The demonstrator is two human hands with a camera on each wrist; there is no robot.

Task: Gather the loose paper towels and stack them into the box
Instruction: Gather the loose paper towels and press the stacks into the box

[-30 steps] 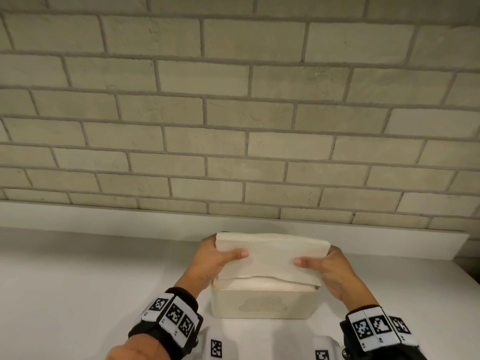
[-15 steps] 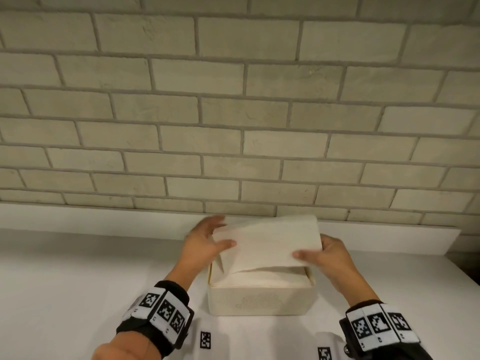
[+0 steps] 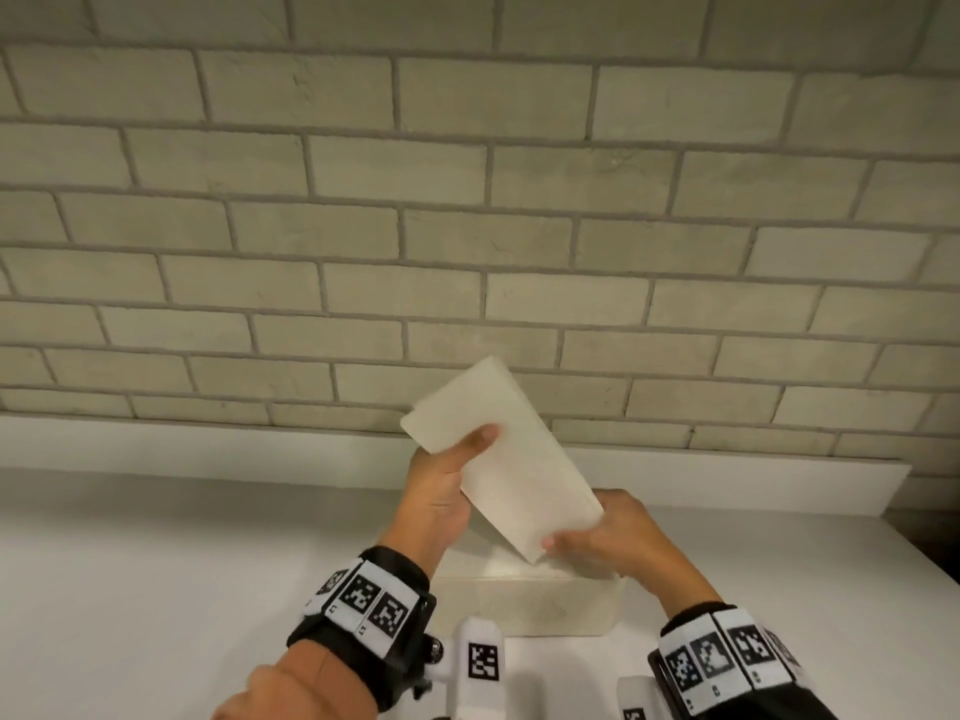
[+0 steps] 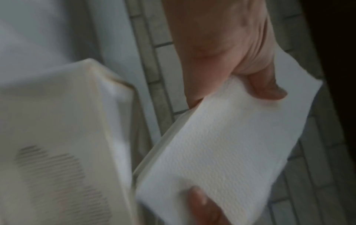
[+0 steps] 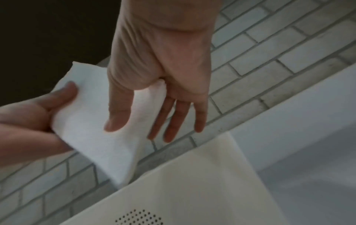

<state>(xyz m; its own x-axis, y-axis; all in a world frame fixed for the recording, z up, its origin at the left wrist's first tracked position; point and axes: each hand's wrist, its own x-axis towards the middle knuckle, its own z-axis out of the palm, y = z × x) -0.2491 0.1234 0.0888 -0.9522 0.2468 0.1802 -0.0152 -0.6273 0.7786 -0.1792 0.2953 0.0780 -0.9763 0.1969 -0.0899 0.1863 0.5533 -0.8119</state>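
Both hands hold a white stack of folded paper towels [image 3: 506, 457] tilted in the air above the cream box [image 3: 530, 605]. My left hand [image 3: 441, 491] grips its upper left end, thumb across the near face. My right hand [image 3: 597, 532] pinches the lower right corner just over the box's top. In the left wrist view the towel stack [image 4: 227, 146] lies beside the box [image 4: 57, 137], which has white towels inside. In the right wrist view the thumb lies on the towel stack [image 5: 92, 124] and the fingers point down behind it, above the box [image 5: 192, 190] with its dotted pattern.
The box stands on a white counter [image 3: 156, 589] close to a low white ledge [image 3: 208, 444] under a pale brick wall [image 3: 467, 200]. The counter's right edge [image 3: 930, 558] drops off near the right side.
The towel stack has been lifted off the box and turned from level to steeply tilted, its left end raised by the left hand and its right end lowered toward the box.
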